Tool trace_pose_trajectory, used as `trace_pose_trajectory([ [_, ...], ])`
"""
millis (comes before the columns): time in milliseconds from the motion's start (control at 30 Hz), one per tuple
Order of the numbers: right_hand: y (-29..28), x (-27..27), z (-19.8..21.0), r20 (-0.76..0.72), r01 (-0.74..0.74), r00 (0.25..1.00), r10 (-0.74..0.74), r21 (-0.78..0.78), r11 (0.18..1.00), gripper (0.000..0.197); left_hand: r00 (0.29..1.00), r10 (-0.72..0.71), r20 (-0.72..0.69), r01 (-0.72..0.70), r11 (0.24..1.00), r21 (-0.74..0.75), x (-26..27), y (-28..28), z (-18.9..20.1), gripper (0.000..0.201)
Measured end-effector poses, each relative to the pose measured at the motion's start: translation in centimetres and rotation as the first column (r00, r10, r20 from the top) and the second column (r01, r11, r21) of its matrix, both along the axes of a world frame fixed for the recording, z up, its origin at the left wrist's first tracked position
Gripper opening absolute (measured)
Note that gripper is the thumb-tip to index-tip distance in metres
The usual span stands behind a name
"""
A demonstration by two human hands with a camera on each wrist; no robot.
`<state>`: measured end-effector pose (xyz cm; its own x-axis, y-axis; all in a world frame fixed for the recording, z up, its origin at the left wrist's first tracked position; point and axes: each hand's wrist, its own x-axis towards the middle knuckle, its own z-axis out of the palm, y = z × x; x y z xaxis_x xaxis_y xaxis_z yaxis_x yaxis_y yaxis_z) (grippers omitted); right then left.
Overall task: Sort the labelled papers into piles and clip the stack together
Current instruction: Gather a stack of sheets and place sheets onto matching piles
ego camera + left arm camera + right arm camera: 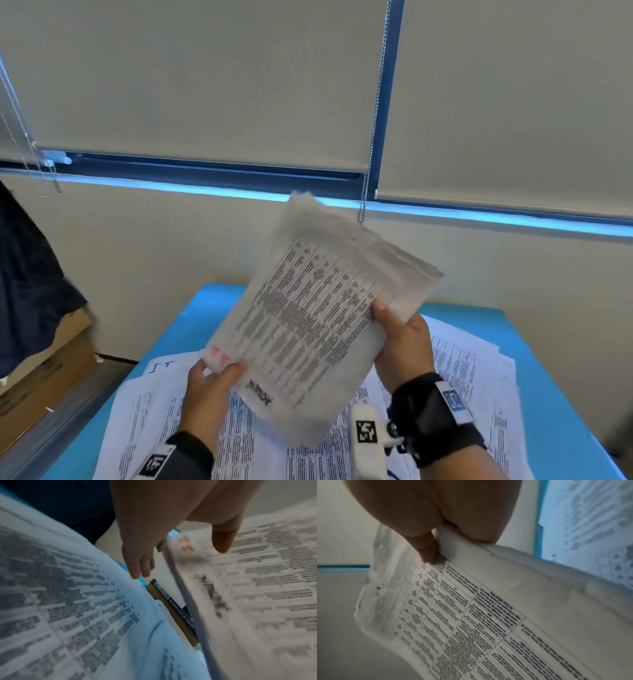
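A thick stack of printed papers is held tilted in the air above the blue table, blurred. My right hand grips its right edge, thumb on the printed top sheet. My left hand pinches the lower left corner, thumb on the front beside red lettering; black lettering sits at the bottom edge. More printed sheets lie spread on the table below, one marked "IT".
Cardboard boxes stand left of the table under dark cloth. A white wall with roller blinds and bead chains rises behind the table. In the left wrist view the box edge shows past the table's left side.
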<state>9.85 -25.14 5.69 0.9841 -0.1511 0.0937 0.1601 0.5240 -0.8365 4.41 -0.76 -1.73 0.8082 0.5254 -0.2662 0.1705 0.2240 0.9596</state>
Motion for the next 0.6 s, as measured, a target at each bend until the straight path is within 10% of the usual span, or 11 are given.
trace_pose_trajectory([
  [167,0.4,0.0,-0.6,0.018,-0.13,0.991,0.13,0.246,0.961,0.038,0.979,-0.11,0.174,0.171,0.905,-0.39,0.3,0.1,1.2,0.038],
  [400,-4.8,1.0,-3.2,-0.092,-0.047,0.995,0.039,-0.08,0.996,0.023,0.97,-0.057,0.237,0.059,0.998,0.0,0.1,3.0,6.3,0.021],
  [600,-5.1,0.2,-3.0,-0.115,-0.179,0.984,0.138,-0.53,0.829,0.029,0.952,-0.175,0.249,0.111,0.961,0.252,-0.5,2.6,7.2,0.019],
])
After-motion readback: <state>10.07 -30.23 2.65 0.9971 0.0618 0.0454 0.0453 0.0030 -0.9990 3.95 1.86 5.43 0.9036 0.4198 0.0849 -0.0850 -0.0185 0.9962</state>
